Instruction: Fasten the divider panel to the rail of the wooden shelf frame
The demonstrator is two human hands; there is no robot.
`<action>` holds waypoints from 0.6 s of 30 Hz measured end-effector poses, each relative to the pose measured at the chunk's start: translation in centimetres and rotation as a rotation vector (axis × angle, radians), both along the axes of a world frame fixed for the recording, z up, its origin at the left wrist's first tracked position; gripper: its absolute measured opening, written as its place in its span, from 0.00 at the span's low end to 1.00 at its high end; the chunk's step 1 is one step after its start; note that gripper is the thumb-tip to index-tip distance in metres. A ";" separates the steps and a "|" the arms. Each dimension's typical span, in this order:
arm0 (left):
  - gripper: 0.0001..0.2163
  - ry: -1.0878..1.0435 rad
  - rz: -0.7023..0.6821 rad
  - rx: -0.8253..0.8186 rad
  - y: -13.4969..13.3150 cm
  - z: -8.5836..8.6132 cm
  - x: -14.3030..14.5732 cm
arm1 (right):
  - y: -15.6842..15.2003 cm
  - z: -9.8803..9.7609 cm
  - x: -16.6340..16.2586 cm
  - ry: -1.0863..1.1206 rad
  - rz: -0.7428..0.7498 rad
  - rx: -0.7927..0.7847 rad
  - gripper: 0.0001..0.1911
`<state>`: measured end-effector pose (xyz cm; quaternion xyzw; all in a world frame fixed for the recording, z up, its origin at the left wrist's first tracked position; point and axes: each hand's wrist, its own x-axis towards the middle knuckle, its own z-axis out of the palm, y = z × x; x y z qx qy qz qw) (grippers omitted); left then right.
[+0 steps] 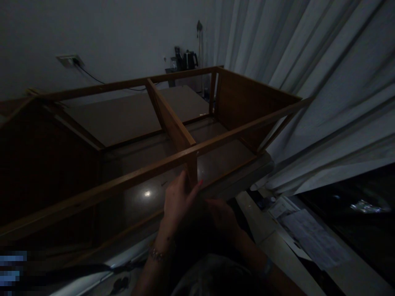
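Observation:
A wooden frame [148, 170], open at the top and divided by a cross board [173, 113], stands on a pale, shiny surface. My left hand [177, 201] is closed around the short upright post [191, 166] under the front rail, its thumb at the post's right side. Some of its fingers are hidden behind the wood. Lower and to the right, my right hand [222, 216] is in shadow with its fingers curled together, pointing left. Whatever it may hold is too dark to make out. A thin dark nail-like piece [164, 183] lies left of the post.
White curtains [277, 49] hang along the right. Behind the frame are a kettle [189, 60] and a wall socket [69, 61] with a plugged-in cord. Papers [316, 236] lie at lower right beside a dark glossy panel [354, 213].

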<state>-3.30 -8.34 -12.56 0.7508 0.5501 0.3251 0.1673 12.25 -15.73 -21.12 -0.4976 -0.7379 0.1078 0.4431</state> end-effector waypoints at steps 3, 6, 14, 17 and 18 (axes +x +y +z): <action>0.18 0.012 -0.001 0.015 0.0 0.0 0.0 | 0.3 -0.4 0.5 -0.086 0.054 0.063 0.10; 0.18 0.029 0.001 0.019 0.0 0.0 0.0 | 0.5 -0.5 1.2 -0.160 0.075 0.162 0.06; 0.18 0.030 -0.001 0.009 0.0 0.1 0.0 | 0.3 1.9 2.4 -0.306 -0.012 0.313 0.06; 0.18 0.024 -0.011 0.011 0.0 0.1 0.0 | 0.3 2.9 2.2 -0.330 -0.094 0.363 0.03; 0.18 0.021 -0.013 0.012 0.0 0.1 0.0 | 0.3 3.1 2.0 -0.339 -0.113 0.364 0.02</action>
